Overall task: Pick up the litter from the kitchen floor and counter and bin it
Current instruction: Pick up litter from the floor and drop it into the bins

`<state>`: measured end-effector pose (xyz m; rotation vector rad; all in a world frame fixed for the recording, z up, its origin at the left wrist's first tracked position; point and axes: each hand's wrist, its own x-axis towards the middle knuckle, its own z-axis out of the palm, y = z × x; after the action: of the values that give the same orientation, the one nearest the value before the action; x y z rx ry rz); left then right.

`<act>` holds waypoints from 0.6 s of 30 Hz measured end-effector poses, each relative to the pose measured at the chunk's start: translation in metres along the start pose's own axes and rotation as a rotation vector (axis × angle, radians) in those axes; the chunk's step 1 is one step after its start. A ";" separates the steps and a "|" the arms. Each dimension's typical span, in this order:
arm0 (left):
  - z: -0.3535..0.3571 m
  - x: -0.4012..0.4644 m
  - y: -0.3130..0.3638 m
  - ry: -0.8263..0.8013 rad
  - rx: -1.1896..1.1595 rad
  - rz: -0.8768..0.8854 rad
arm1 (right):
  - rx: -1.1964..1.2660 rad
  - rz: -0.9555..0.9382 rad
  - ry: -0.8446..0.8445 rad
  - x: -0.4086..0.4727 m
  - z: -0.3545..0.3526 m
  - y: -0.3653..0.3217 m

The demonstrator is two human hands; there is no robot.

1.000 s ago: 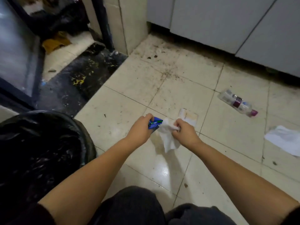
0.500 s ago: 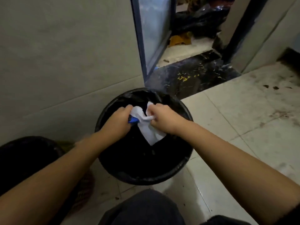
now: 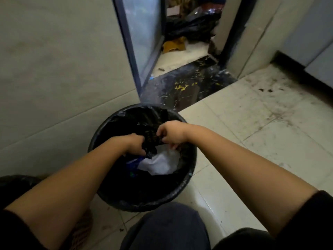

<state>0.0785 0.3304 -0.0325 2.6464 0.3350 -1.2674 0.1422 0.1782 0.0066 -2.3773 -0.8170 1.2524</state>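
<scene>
A round bin (image 3: 191, 177) lined with a black bag stands on the tiled floor against the wall, right in front of me. Inside it lie a crumpled white tissue (image 3: 160, 164) and a blue wrapper (image 3: 132, 162). Both my hands are over the bin's mouth. My left hand (image 3: 134, 145) grips a bunched fold of the black bin liner (image 3: 151, 139) from the left. My right hand (image 3: 171, 134) pinches the same fold from the right, just above the tissue. My fingertips are partly hidden by the plastic.
A second black-lined bin (image 3: 16, 180) sits at the lower left. Behind the bin a glass door (image 3: 142, 33) stands open over a dark marble threshold (image 3: 180, 87), with black bags (image 3: 191, 27) beyond. Grey cabinets (image 3: 315, 42) line the right; my knee (image 3: 167, 228) is below.
I turned from the floor to the bin carrying the tissue and blue wrapper. Both now lie in the bin, and my hands have moved onto a fold of the liner.
</scene>
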 end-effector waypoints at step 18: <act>-0.009 -0.018 0.420 0.272 0.351 0.854 | 0.363 0.945 0.573 -0.326 0.013 0.318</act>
<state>0.1920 -0.0715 0.0172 2.6969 -0.9680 -0.7196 0.0910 -0.2733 0.0392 -2.6129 0.7225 0.7553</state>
